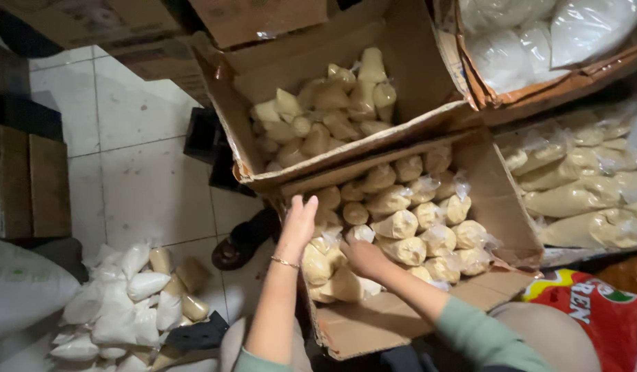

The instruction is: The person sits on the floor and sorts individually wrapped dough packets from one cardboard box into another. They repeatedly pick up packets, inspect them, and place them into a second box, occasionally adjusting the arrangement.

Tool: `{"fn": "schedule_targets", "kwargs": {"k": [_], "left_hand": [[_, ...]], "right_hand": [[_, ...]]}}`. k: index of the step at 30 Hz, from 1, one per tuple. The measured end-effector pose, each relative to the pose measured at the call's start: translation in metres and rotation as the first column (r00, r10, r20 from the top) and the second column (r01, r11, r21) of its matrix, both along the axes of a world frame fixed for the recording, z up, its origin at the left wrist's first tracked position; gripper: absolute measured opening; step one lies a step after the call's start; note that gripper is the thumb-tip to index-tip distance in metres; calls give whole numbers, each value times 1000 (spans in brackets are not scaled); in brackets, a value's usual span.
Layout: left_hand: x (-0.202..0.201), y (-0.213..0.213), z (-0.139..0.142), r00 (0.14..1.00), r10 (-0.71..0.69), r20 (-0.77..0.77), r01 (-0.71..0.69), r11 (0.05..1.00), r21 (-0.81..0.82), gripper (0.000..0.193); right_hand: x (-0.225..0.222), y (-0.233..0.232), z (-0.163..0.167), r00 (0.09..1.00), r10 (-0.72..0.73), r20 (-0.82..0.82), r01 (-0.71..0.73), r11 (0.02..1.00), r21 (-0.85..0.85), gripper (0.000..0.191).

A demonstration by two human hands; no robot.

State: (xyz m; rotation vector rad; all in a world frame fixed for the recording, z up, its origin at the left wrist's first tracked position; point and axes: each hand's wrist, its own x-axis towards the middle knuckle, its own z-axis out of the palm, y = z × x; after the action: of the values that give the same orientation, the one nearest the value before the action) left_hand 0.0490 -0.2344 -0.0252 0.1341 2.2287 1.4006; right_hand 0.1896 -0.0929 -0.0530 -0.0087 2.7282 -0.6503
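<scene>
Head view looks straight down on my two arms reaching into the nearer cardboard box (501, 200), which sits on the floor and is packed with small clear bags of pale yellowish powder (395, 225).

My left hand (299, 219) stands flat and upright at the box's near-left corner, fingers together and straight. That grip is fully open and holds nothing; the palm seems to brace the outer bags so the row stays snug against the cardboard wall.

My right hand (363, 258) lies knuckles-up among the bags just beside it, low in the corner. Its fingers curl down out of sight between the bags, so I cannot tell whether that grip has closed on one or only presses on them.

Bags in this box lie on their sides in close rows, probably so more fit and none slide. A second box (428, 76) rests tilted over the far edge, holding the same kind of bags in a looser heap. More long filled bags (580, 200) lie to the right, and a pile of white bags (125, 303) sits on the tiled floor (139, 172) at my left, well apart from both hands.
</scene>
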Motion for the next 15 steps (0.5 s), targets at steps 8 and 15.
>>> {"fn": "schedule_targets", "kwargs": {"k": [8,15], "left_hand": [[7,22,-19,999,-12,-43,7,994,-108,66],[9,5,-23,995,93,-27,-90,991,98,61]], "right_hand": [[-95,-57,-32,957,-266,-115,243,952,-184,25],[-94,-56,-38,957,-242,-158,198,947,-253,31]]}}
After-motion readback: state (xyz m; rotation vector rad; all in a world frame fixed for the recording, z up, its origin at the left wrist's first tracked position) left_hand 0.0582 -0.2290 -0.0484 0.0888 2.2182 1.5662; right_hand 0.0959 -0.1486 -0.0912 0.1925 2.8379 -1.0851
